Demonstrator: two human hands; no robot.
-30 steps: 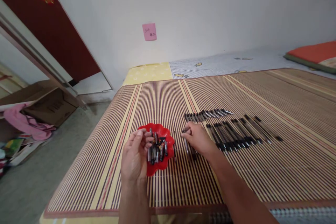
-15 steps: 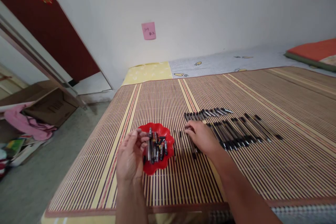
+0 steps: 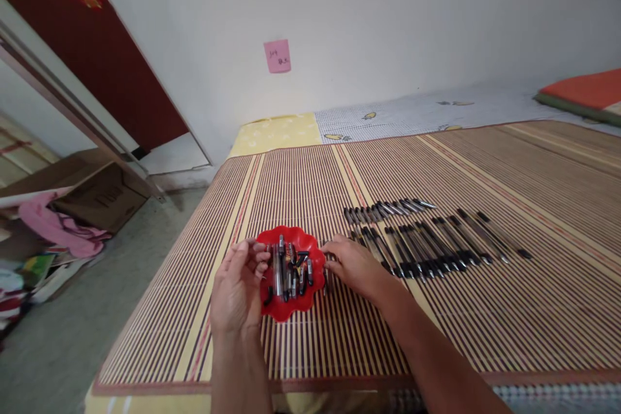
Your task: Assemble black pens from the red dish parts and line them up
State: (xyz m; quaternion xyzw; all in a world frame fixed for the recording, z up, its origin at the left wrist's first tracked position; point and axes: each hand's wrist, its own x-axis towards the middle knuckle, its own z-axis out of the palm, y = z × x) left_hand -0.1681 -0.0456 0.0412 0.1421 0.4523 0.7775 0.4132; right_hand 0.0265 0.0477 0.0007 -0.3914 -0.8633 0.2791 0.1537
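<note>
A red scalloped bowl (image 3: 297, 310) holds several black caps and clear pen parts (image 3: 286, 275). At its left rim is my left hand (image 3: 239, 281), its fingers loosely curled and apart, with nothing clearly in them. My right hand (image 3: 356, 265) is by the right rim, thumb and fingertips pinched at a slim pen (image 3: 326, 283) lying on the mat, mostly covered by the fingers. Right of that hand lies a slanting row of black-capped pens (image 3: 420, 249). Behind it is a shorter row of dark and clear pen pieces (image 3: 388, 209).
A striped bamboo mat (image 3: 272, 187) covers the bed. A folded orange and green cloth (image 3: 585, 94) lies at the far right. On the wall is a pink note (image 3: 277, 56). A cardboard box (image 3: 114, 197) and a pink cloth (image 3: 61, 226) are on the floor at left.
My right hand has moved left, from above the loose pens to beside the bowl's right rim. More of the pen row's left end shows. My left hand stays at the bowl.
</note>
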